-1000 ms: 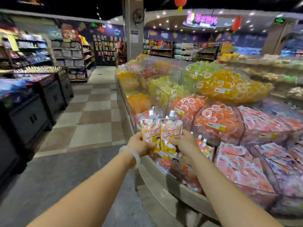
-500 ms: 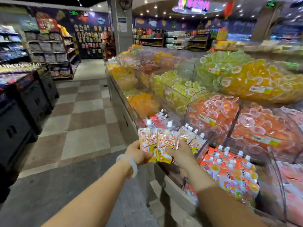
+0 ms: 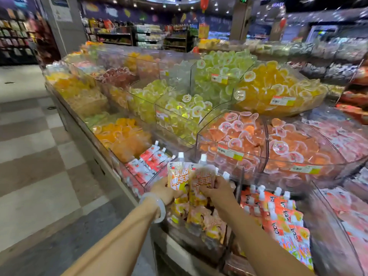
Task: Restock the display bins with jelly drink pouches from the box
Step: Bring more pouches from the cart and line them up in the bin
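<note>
Both hands hold 2 jelly drink pouches upright over the near clear bin (image 3: 199, 234) at the front edge of the display; the left hand (image 3: 166, 191) is clenched on the left pouch (image 3: 177, 177); the right hand (image 3: 217, 189) grasps the right pouch (image 3: 202, 179), fingers across its printed face; the 2 pouches overlap side by side, white screw caps up.

Surroundings: the bin below the hands already contains similar yellow-orange pouches lying flat; just left, a bin of red-and-white pouches (image 3: 149, 162); just right, a bin of orange pouches (image 3: 282, 216) with white caps, separated by a transparent divider (image 3: 240, 182); far behind, curved bins of orange jelly cups (image 3: 235, 136), green jelly cups (image 3: 183, 110) and yellow jelly cups (image 3: 278, 86) stand in tiers.

Materials: pouches are glossy flexible film; bins are rigid transparent plastic with price labels (image 3: 230, 153); a smooth pale bangle (image 3: 157, 206) circles the left wrist; the floor (image 3: 29, 156) at left is checkered tile.
</note>
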The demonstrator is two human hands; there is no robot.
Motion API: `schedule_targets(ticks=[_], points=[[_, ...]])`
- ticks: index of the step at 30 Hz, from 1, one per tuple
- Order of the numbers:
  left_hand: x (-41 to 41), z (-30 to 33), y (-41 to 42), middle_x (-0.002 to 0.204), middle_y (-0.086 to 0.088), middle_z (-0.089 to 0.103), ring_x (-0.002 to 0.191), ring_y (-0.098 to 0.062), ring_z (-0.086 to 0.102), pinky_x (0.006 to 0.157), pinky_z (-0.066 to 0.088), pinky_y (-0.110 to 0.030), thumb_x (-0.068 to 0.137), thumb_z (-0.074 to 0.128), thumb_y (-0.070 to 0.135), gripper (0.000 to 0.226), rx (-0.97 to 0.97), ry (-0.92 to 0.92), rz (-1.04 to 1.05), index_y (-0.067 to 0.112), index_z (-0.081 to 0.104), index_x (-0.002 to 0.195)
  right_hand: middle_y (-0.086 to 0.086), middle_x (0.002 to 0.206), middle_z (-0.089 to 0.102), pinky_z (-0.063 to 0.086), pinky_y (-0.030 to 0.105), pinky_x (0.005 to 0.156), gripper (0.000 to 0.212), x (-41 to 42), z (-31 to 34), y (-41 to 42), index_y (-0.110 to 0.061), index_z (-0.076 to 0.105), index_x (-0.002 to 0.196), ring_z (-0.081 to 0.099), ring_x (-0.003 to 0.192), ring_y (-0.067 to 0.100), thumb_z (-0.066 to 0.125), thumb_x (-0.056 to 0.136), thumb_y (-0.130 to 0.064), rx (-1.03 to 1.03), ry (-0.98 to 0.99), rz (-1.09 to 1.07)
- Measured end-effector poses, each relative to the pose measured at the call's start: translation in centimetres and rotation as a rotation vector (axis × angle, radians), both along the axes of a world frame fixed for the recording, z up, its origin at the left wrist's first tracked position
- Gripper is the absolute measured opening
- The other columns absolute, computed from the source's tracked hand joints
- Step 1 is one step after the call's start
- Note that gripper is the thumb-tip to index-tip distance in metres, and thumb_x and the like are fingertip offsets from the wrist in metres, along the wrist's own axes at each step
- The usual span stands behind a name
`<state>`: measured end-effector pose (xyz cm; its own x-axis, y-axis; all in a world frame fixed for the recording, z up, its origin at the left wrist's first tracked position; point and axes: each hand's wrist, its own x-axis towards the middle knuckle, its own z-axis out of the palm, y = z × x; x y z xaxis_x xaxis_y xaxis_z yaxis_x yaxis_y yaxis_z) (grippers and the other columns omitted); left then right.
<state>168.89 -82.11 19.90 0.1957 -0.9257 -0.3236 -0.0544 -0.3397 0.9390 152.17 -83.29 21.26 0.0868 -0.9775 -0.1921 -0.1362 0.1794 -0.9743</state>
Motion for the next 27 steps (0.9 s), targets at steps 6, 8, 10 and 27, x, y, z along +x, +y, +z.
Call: schedule_targets(ticks=[6,8,10,27], points=[[0.9,0.6,-6.5,0.071,-0.009,0.059,0.067,-0.022,0.055,0.061,0.050,-0.025,0.072,0.070,-0.011,0.027,0.017,-0.046,-0.100,-0.003,0.062,0.096,0.017,0.109,0.062,0.051,0.049,0.091,0.026,0.7,-0.9,-5.4,-0.010,0.054,0.109,0.061,0.099,0.032,0.064,0.085,-0.006,-0.001,0.077,-0.120],[0.5,-0.1,-7.8,0.064,-0.004,0.053,0.058,-0.015,0.049,0.044,0.044,-0.015,0.082,0.062,-0.010,0.018,0.036,-0.100,-0.108,0.006,0.055,0.085,0.018,0.111,0.060,0.051,0.048,0.087,0.024,0.2,-2.0,-6.1,-0.009,0.053,0.109,0.059,0.099,0.034,0.062,0.087,-0.006,0.027,0.095,-0.166],[0.1,-1.3,-8.5,0.067,-0.003,0.054,0.060,-0.015,0.051,0.042,0.045,-0.013,0.083,0.060,-0.007,0.028,0.089,-0.131,-0.145,0.015,0.054,0.100,0.020,0.121,0.057,0.052,0.048,0.086,0.041,-0.3,-3.6,-6.3,-0.004,0.049,0.123,0.058,0.107,0.037,0.064,0.085,-0.009,0.070,0.078,-0.222],[0.3,-6.9,-11.5,0.141,-0.006,0.042,0.126,-0.026,0.049,0.106,0.039,-0.038,0.092,0.043,0.010,0.068,0.168,-0.641,-0.581,0.025,0.009,0.149,0.015,0.109,0.052,0.047,0.035,0.079,0.044,2.1,-9.3,-4.7,-0.008,0.046,0.118,0.055,0.099,0.034,0.062,0.078,-0.003,0.140,0.630,-0.573]])
